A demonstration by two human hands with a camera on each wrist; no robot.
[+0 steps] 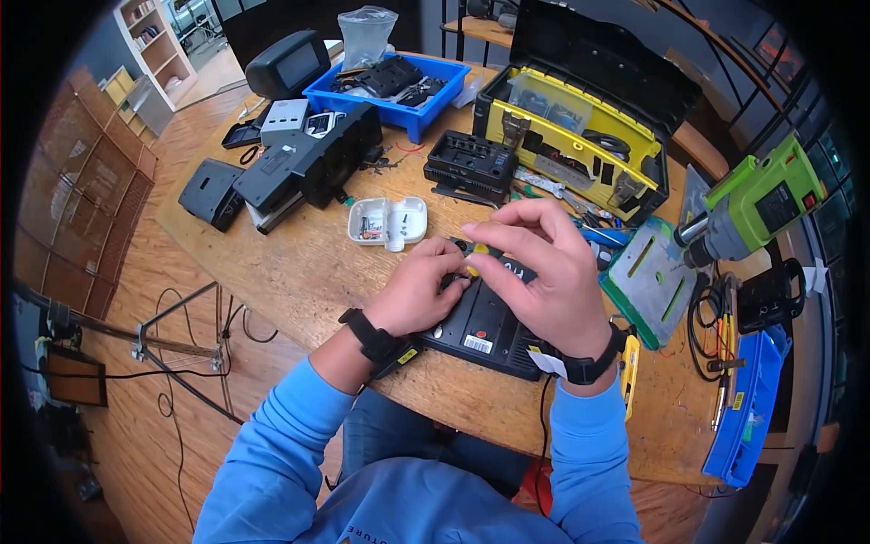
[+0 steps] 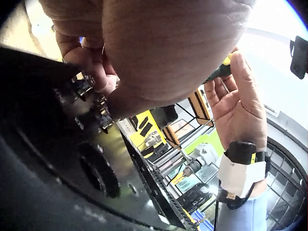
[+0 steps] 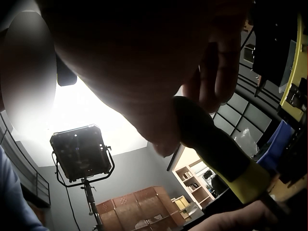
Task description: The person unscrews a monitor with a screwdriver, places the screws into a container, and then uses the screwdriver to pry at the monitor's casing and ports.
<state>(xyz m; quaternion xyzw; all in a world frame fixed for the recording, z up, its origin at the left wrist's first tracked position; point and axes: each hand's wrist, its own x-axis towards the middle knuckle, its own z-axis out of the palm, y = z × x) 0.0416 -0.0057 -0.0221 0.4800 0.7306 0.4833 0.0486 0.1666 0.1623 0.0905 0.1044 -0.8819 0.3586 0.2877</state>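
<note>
A black device (image 1: pixel 482 334) with a barcode label lies flat at the table's near edge. My right hand (image 1: pixel 555 272) pinches the handle of a yellow and dark screwdriver (image 1: pixel 476 259) between thumb and fingers; in the right wrist view the screwdriver (image 3: pixel 219 149) shows its dark grip and yellow collar. The left hand (image 1: pixel 419 288) rests on the device beside the tool, its fingers bent close to the shaft. In the left wrist view, small metal parts (image 2: pixel 84 85) sit by the left fingertips. The screwdriver's tip is hidden from view.
A white case (image 1: pixel 370 223) with small screws lies beyond the hands. Behind stand a black charger-like unit (image 1: pixel 469 163), a blue bin (image 1: pixel 399 113) and a yellow toolbox (image 1: pixel 580 150). A green drill (image 1: pixel 766 204) is at right, black housings (image 1: pixel 213 192) at left.
</note>
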